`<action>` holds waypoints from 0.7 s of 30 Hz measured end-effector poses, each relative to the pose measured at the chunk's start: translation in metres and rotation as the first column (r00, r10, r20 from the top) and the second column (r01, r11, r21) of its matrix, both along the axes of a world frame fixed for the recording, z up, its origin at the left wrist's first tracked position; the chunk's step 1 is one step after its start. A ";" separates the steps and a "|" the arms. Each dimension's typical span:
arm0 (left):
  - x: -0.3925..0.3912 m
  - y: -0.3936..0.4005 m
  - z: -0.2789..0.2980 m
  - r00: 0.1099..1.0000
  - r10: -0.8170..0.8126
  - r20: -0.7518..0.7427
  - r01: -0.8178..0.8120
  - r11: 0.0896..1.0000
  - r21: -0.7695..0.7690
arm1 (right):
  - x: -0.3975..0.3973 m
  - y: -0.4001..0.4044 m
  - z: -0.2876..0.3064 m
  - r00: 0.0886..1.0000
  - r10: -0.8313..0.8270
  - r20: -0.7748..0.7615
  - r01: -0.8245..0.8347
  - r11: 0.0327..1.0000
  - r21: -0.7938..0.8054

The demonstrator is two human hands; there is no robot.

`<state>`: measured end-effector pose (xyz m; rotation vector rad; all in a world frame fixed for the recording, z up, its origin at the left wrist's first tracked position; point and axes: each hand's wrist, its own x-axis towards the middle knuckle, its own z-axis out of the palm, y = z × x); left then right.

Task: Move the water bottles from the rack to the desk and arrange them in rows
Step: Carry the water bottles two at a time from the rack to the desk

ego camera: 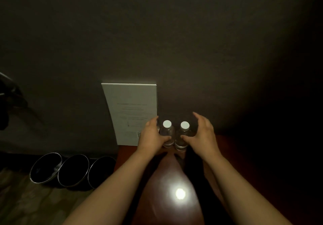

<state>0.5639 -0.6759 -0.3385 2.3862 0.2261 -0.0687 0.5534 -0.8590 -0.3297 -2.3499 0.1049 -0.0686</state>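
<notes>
The left hand (151,134) curls its fingers (153,121) and thumb round the left bottle (168,134), while the right hand (201,132) cups the right bottle (183,135) with thumb against its side and fingers arched over the far side; whether those fingers touch the plastic cannot be told. The two clear, white-capped bottles stand upright, just beside each other, at the far edge of a reddish-brown table (227,142) close to a dark wall (157,32). A white printed card (131,113) leans upright against that wall, just left of the left bottle. A bright spot of light (180,193) glares off the polished table between the two bare forearms. To the left, lower down, three round dark bins (73,169) with metal rims sit in a row on the floor (26,200). The room is dim, its right side lost in shadow.
</notes>
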 end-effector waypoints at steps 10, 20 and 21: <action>-0.082 0.059 0.079 0.996 0.058 0.066 -0.063 0.995 0.073 | -0.057 0.050 0.088 0.984 0.178 0.002 -0.175 0.972 -0.157; -0.192 0.180 0.159 0.999 0.039 0.019 -0.043 0.967 0.249 | -0.134 0.175 0.147 0.879 0.455 -0.142 -0.476 0.845 -0.245; -0.207 0.197 0.163 0.998 0.055 0.013 -0.056 0.965 0.255 | -0.142 0.193 0.150 0.862 0.483 -0.154 -0.507 0.823 -0.256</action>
